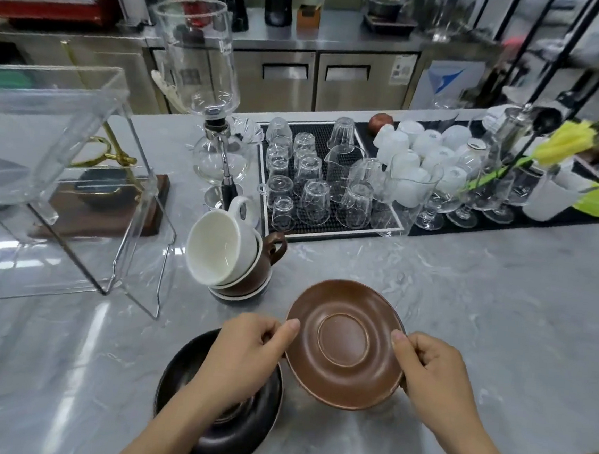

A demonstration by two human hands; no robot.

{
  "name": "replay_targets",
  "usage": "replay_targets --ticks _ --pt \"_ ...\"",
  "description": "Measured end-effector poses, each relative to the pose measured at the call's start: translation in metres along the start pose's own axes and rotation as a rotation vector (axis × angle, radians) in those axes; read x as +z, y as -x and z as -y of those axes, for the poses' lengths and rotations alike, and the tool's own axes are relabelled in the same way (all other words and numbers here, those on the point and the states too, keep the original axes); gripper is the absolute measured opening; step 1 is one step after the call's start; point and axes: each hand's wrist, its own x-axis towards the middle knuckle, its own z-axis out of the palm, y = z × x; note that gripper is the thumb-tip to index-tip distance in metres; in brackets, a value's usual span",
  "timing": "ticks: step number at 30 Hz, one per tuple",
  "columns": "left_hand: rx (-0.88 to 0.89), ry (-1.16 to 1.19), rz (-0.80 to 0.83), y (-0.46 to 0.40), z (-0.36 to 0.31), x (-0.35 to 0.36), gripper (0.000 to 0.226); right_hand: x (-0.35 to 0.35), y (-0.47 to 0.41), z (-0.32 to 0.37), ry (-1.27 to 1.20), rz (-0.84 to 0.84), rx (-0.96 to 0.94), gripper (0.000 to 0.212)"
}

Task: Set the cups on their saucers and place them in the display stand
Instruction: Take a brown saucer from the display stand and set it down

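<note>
Both hands hold a brown saucer (344,344) above the bench (484,297), close to its near edge and tipped so its face turns toward the camera. The left hand (243,356) pinches the saucer's left rim, thumb on top and fingers curled beneath; the right hand (433,376) pinches the right rim the same way, so each grip is closed on that one saucer. Below the left hand, a stack of dark saucers (222,433) lies on the bench at the near edge, partly hidden by the wrist.

Just beyond the held saucer, toward the middle of the bench, stands a stack of cups: a white cup (218,248) lies tilted, its mouth facing left and toward the camera, inside a brown cup (262,263) whose handle points right, and that rests on a pale saucer (238,294). A second white cup handle shows behind the stack.

The clear display stand (61,155) occupies the left part of the bench; a dark saucer-like shape shows on its shelf, but it is too blurred to name.

Toward the far edge stand a glass siphon brewer (209,85), a black mat with upturned glasses (306,176), and upturned white cups (420,154) further right. A yellow flower (566,141) stands near the far right corner.
</note>
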Motion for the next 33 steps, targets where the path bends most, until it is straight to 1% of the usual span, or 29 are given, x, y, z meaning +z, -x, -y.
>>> replay_targets --ticks 7,11,16,33 --pt "-0.075 -0.076 0.056 -0.038 -0.011 0.023 0.033 -0.010 -0.033 -0.021 0.039 -0.065 0.015 0.050" --pt "-0.083 -0.154 0.063 -0.057 -0.015 0.031 0.037 -0.009 -0.054 -0.032 0.137 -0.093 0.020 0.051" --pt "-0.113 -0.198 0.087 -0.076 -0.008 0.042 0.034 -0.005 -0.073 -0.035 0.271 -0.108 0.025 0.052" --pt "-0.160 -0.216 0.042 -0.097 -0.002 0.056 0.034 0.005 -0.105 -0.041 0.510 -0.092 0.045 0.052"
